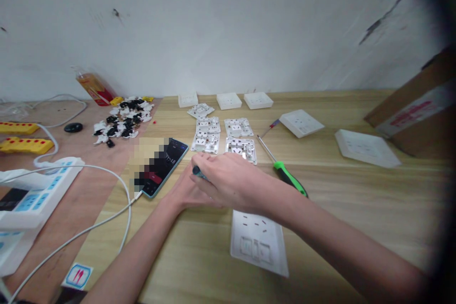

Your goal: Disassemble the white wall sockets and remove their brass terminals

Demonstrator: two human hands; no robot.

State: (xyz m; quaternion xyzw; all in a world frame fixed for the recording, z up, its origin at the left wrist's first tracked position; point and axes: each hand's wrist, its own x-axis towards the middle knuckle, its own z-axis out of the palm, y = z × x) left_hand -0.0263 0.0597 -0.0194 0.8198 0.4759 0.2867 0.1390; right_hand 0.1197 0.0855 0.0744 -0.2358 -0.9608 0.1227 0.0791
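Note:
My right hand (231, 178) is closed round a tool with a dark blue-green handle (200, 172). Only the handle's end shows, so its working tip is hidden. Under and beside it is my left hand (190, 187), its fingers mostly covered by the right; what they hold cannot be seen. Just below the right wrist lies a white socket faceplate (258, 242) with slots and two switches. Beyond my hands, several opened white socket assemblies (241, 149) lie grouped on the wooden table. A green-and-black screwdriver (288, 178) rests to the right of my right hand.
A phone (164, 168) with a white cable lies left of my hands. White housings (302, 122) stand along the back and right. Further left are a pile of black-and-white parts (123, 121), yellow strips (26, 145) and a white power strip (53, 190). A cardboard box (416, 104) stands at right.

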